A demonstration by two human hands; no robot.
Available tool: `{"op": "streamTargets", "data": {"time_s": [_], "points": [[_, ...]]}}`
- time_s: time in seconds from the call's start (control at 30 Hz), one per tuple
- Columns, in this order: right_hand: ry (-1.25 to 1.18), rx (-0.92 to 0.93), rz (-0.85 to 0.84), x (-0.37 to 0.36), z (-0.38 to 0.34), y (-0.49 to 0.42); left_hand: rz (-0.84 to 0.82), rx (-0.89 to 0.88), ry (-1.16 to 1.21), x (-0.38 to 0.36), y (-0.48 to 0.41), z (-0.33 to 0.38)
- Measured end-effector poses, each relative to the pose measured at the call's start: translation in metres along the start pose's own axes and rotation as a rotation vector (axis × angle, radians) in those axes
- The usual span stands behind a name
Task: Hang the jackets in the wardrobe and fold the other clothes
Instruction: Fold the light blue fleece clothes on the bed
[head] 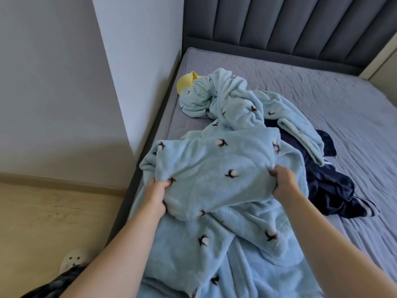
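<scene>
Head view: light-blue fleece garment point(206, 175) w/ small dark-and-white motifs lies spread on the near part of the bed point(322, 100), partly doubled over. Left hand point(155, 195) grips its left edge, fingers curled into the cloth; right hand point(283, 182) pinches a bunch of it on the right, fingers closed on the fabric. Looks like the fold is mid-way: one layer turned over, not yet flat or squared.

More of the same blue fleece point(232, 104) lies crumpled farther up the bed, toward the headboard point(279, 24); can't tell if it's a 2nd piece of a set or part of the same one. Navy garment point(328, 186) w/ white stripes lies bunched just right of the fleece, partly under it; prob. a track jacket, so likely a wardrobe item, untouched so far. Yellow thing point(187, 81) peeks out at the top-left of the pile near the wall point(137, 61); can't ID it.

No finished folded stack in view, no wardrobe or hangers visible. Judgement: task is early, w/ first fold in hand and the rest of the pile still to sort, fold or hang.

Floor point(53, 222) at left, w/ a light slipper point(73, 260) by the bed.
</scene>
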State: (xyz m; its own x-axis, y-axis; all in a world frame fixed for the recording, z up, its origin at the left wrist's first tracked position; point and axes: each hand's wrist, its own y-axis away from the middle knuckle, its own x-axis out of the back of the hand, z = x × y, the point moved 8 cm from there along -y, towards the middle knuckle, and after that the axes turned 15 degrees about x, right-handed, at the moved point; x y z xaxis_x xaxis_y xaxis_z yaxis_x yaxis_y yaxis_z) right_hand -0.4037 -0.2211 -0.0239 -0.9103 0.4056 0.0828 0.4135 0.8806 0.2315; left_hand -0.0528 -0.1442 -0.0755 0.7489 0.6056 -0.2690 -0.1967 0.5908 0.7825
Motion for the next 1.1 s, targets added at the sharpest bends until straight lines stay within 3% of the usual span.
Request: {"op": "streamTargets", "data": {"time_s": [0.07,0.17,0.3,0.37,0.43,0.5,0.57,0.63,0.73,0.8,0.87,0.93,1.03,1.1], "points": [[0.001,0.075,-0.003,-0.005,-0.016,0.000,-0.016,-0.147,-0.038,-0.004,0.004,0.025],[0.093,0.182,-0.127,-0.028,-0.042,-0.005,-0.045,-0.112,-0.112,-0.023,0.009,0.045],[0.378,0.364,-0.013,-0.028,-0.066,-0.019,0.132,-0.003,-0.083,-0.018,-0.006,0.050],[0.496,0.383,0.058,-0.015,-0.066,-0.022,0.308,-0.105,-0.237,-0.005,-0.002,0.057],[0.597,0.441,0.056,-0.013,-0.073,-0.021,0.460,-0.336,-0.485,-0.003,0.008,0.069],[0.622,0.637,0.126,-0.016,-0.103,-0.017,0.517,-0.702,-0.554,-0.013,0.036,0.085],[0.622,0.909,0.213,-0.024,-0.142,-0.004,0.485,-1.117,-0.670,-0.040,0.072,0.094],[0.672,1.102,0.176,-0.044,-0.162,0.008,0.353,-1.379,-0.919,-0.076,0.091,0.081],[0.927,1.376,-0.102,-0.100,-0.152,0.027,0.183,-1.308,-1.531,-0.110,0.067,0.029],[1.220,1.382,-0.394,-0.128,-0.110,0.018,0.214,-1.168,-1.805,-0.097,0.033,-0.006],[1.464,1.114,-0.548,-0.122,-0.063,-0.011,0.285,-1.040,-1.837,-0.071,0.010,-0.020],[1.488,0.943,-0.509,-0.106,-0.046,-0.032,0.323,-0.994,-1.801,-0.058,0.003,-0.017],[1.474,0.969,-0.449,-0.112,-0.052,-0.033,0.283,-1.067,-1.710,-0.063,0.013,-0.003],[1.312,1.132,-0.372,-0.122,-0.070,-0.014,0.245,-1.127,-1.552,-0.072,0.028,0.017]]}}
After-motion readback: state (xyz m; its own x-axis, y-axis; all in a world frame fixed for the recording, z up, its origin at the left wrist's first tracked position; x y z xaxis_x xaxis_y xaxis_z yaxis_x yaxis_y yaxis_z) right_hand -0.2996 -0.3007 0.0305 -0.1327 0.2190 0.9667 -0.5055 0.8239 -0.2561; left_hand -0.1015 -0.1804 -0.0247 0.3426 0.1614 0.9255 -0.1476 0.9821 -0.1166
